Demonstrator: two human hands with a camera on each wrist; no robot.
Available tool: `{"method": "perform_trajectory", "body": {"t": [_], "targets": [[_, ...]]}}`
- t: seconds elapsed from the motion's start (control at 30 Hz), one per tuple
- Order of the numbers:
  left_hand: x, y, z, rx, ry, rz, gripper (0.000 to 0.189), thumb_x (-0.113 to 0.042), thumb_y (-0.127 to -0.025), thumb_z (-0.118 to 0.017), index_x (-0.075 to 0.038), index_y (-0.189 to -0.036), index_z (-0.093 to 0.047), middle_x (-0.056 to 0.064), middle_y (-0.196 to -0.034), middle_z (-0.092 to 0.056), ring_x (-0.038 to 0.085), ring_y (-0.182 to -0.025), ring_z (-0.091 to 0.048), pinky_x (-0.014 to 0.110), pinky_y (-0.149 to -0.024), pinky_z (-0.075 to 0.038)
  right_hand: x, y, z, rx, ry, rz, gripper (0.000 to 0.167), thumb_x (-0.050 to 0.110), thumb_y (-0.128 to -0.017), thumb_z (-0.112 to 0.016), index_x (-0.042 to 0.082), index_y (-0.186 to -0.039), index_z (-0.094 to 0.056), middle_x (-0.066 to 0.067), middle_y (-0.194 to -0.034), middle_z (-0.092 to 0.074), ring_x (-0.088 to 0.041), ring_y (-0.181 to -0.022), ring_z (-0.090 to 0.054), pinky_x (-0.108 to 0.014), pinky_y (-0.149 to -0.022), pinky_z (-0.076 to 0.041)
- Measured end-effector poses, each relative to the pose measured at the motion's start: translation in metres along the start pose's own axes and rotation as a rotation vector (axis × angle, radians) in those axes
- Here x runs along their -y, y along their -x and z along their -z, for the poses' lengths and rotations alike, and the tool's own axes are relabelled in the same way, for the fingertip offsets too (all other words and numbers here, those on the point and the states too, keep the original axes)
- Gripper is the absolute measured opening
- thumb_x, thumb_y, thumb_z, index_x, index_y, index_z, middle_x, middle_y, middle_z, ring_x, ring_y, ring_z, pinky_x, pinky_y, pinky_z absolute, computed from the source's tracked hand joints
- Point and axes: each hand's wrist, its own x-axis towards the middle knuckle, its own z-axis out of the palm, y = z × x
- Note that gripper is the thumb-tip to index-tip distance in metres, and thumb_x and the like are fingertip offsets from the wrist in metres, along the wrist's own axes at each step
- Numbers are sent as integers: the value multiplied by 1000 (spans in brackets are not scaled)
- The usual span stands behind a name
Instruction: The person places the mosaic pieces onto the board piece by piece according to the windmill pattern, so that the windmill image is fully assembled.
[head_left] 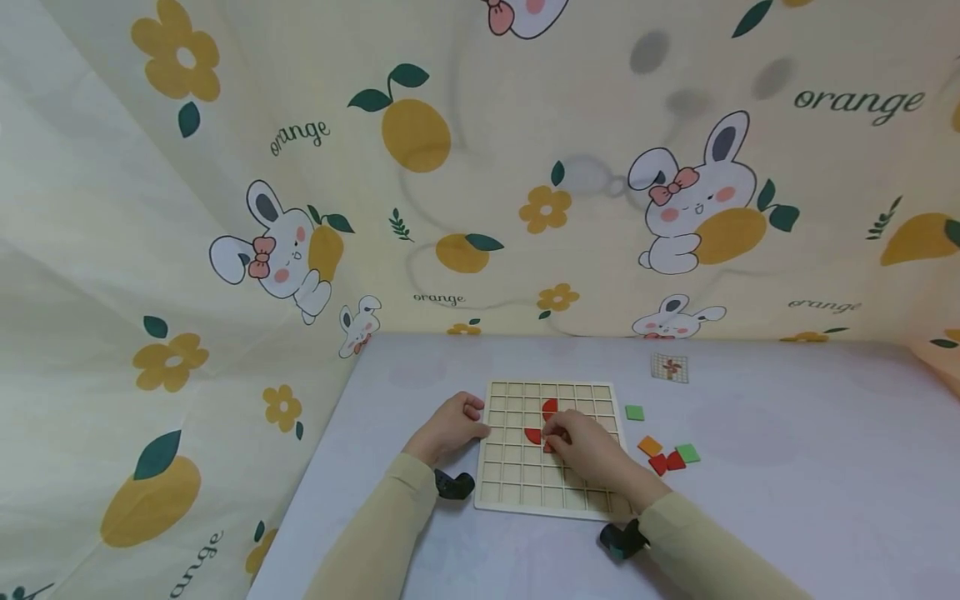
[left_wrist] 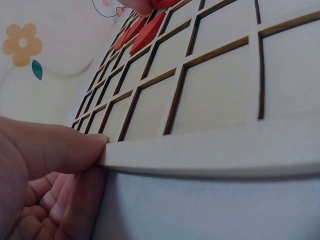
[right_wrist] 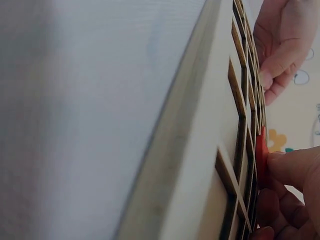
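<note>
A pale wooden grid board (head_left: 510,492) with square cells lies on the table. My left hand (head_left: 450,427) holds its left edge; in the left wrist view the thumb (left_wrist: 60,150) lies on the rim with fingers curled beside and below it. Over the middle of the board, my right hand (head_left: 588,450) pinches a red piece (right_wrist: 261,155), partly hidden by the fingers. Two red rounded pieces, an upper one (head_left: 550,406) and a lower one (head_left: 532,435), sit in cells close to those fingertips.
Right of the board lie a green square (head_left: 634,412), an orange square (head_left: 649,446), two red pieces (head_left: 667,462) and another green square (head_left: 687,452). Farther back is a small pattern card (head_left: 670,367) with a red pinwheel. A printed cloth (head_left: 480,200) hangs behind the table.
</note>
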Motion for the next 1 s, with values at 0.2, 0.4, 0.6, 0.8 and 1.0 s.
{"method": "perform_trajectory", "body": {"t": [0.2,0.4,0.6,0.8,1.0], "targets": [[0,0,-1,4,-5,2,38,-14,-80,-77,-13,-112,-56,5,-98,-53,23,-89,-51,38,-80,-40,1,1,-2,-25,17,-14,4,16,-90,-70,17,-92,-67,5,-84,-54,-15,-75,-49,-31,-68,-44],[0,0,-2,-2,-10,0,38,-12,-80,-77,-12,-111,-55,6,-98,-53,23,-89,-50,38,-80,-40,-1,4,-3,-52,78,-59,17,31,-84,-76,20,-90,-66,6,-82,-53,-14,-74,-50,-31,-68,-44],[-1,1,-2,-10,-6,6,38,-11,-80,-76,-13,-111,-55,6,-98,-53,23,-89,-50,38,-80,-40,-1,7,-5,-59,105,-72,21,35,-80,-78,21,-87,-65,5,-82,-51,-15,-73,-49,-31,-67,-43],[-3,3,-2,-13,-2,11,38,-11,-80,-76,-12,-111,-55,6,-98,-53,23,-90,-50,38,-80,-40,0,6,-5,-78,119,-58,18,30,-82,-78,19,-90,-66,4,-80,-50,-15,-70,-49,-30,-65,-43],[-4,3,-2,-14,8,15,37,-11,-80,-76,-13,-111,-55,6,-98,-53,23,-90,-50,38,-80,-40,0,4,-5,-85,131,-50,20,28,-83,-77,16,-95,-67,4,-81,-51,-15,-70,-49,-29,-66,-45]]}}
